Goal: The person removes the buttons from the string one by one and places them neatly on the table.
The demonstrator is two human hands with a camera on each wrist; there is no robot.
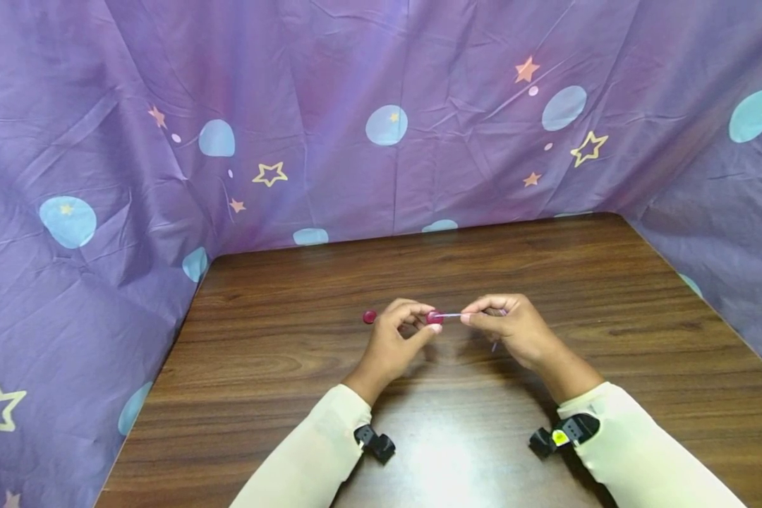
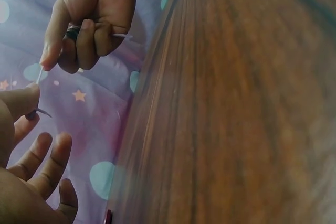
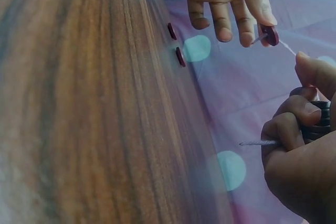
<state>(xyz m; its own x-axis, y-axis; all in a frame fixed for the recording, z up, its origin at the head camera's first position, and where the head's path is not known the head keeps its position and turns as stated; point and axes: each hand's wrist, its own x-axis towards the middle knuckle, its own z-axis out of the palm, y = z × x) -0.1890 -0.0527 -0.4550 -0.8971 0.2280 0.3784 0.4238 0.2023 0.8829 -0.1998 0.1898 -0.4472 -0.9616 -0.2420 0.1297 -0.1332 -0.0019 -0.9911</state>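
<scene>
Between thumb and fingertip, my left hand (image 1: 396,339) pinches a dark red button (image 1: 434,318); its other fingers are spread in the right wrist view. A thin pale string (image 1: 451,315) passes through the button, and a short end pokes out on the near side (image 3: 258,39). My right hand (image 1: 514,328) pinches the string a little to the right of the button. Its lower fingers curl round a dark ridged stack of discs (image 3: 316,121), partly hidden by the fingers. The string's other end (image 3: 257,143) sticks out of that fist.
One loose dark red button (image 1: 370,317) lies on the wooden table (image 1: 279,381) just left of my left hand. Two dark red discs (image 3: 180,56) show near the table edge in the right wrist view. A purple patterned cloth (image 1: 330,141) hangs behind and beside the table.
</scene>
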